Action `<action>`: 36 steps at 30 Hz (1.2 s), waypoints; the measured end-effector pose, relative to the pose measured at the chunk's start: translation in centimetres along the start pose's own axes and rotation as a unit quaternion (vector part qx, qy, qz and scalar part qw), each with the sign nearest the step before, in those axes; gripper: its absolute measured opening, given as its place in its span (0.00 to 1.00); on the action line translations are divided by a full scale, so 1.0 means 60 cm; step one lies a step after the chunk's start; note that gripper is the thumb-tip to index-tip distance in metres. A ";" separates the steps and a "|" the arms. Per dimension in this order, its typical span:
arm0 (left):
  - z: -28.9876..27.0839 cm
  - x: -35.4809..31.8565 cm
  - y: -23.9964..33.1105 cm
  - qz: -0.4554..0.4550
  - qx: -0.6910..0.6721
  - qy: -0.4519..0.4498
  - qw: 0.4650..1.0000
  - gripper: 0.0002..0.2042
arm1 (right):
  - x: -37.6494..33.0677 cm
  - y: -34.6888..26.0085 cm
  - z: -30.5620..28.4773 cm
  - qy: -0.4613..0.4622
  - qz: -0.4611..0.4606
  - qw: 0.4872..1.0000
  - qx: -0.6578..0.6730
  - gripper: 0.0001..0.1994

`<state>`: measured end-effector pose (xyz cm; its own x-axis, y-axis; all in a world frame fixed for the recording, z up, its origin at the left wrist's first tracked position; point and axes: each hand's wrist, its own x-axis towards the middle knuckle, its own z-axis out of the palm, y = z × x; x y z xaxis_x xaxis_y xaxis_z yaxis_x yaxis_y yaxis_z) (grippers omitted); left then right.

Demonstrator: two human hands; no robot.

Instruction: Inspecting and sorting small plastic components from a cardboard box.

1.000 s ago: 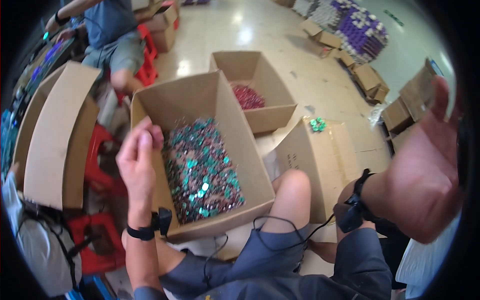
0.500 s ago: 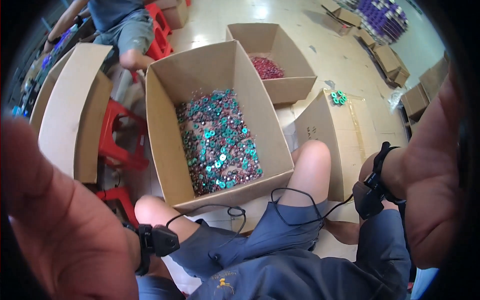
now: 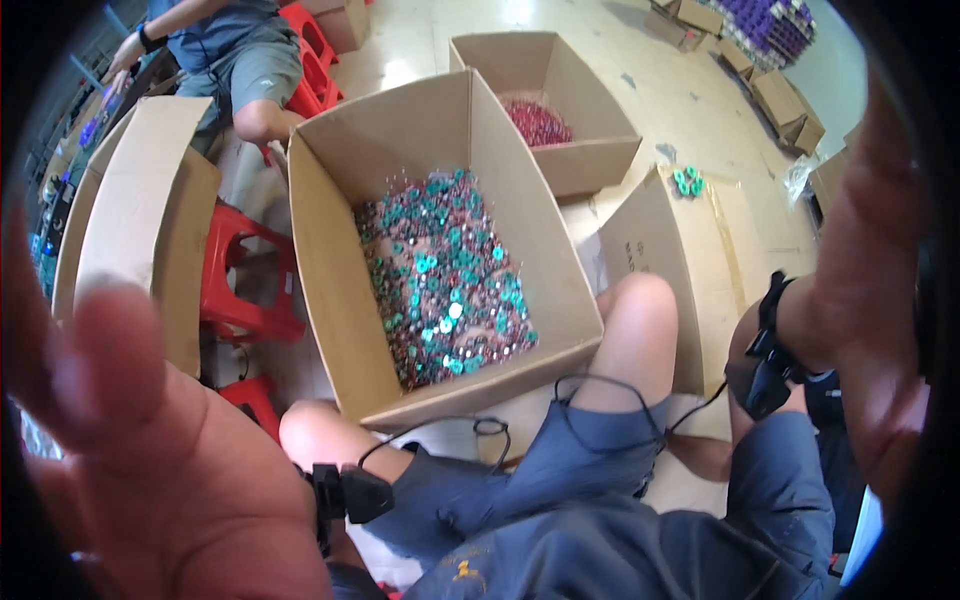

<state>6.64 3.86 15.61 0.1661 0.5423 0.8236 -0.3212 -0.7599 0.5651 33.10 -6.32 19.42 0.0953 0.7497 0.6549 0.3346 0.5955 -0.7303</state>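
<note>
Both hands are raised close to the camera, palms showing, on either side of the picture. My left hand (image 3: 190,480) is at the lower left, its thumb and part of another finger stretched apart, with nothing seen in it. My right hand (image 3: 865,300) is at the right rim, a digit stretched upward; its other fingers run into the dark edge. Between my knees stands a large open cardboard box (image 3: 545,240). Inside lie many small teal rings (image 3: 425,262) mixed with dark red and shiny bits. Neither hand touches the box.
Behind it, a second cardboard box (image 3: 590,165) holds red pieces (image 3: 538,122). A closed carton (image 3: 715,260) at right carries several green rings (image 3: 688,181). Red stools (image 3: 245,270) and another open box (image 3: 130,210) stand at left. A person (image 3: 240,60) sits at the upper left.
My left hand has shifted, and its thumb now shows lower and nearer the middle. The right hand has moved slightly. The view has tilted a little; the person's arm at upper left has moved.
</note>
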 end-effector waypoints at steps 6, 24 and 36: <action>0.006 -0.038 -0.110 -0.065 -0.018 -0.025 0.997 0.19 | 0.004 0.044 0.009 -0.038 0.048 0.998 0.004 0.37; 0.002 -0.198 -0.377 -0.334 0.389 -0.309 0.801 0.08 | -0.342 0.758 0.190 -0.631 0.367 0.554 -0.401 0.19; -0.001 -0.203 -0.364 -0.347 0.391 -0.344 0.780 0.09 | -0.470 0.778 0.224 -0.614 0.439 0.511 -0.412 0.14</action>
<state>11.59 13.88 -6.75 0.5943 0.8041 -0.0157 0.6913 -0.5007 0.5210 33.44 4.22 -35.77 0.0572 0.5405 -0.8394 0.9972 -0.0709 0.0224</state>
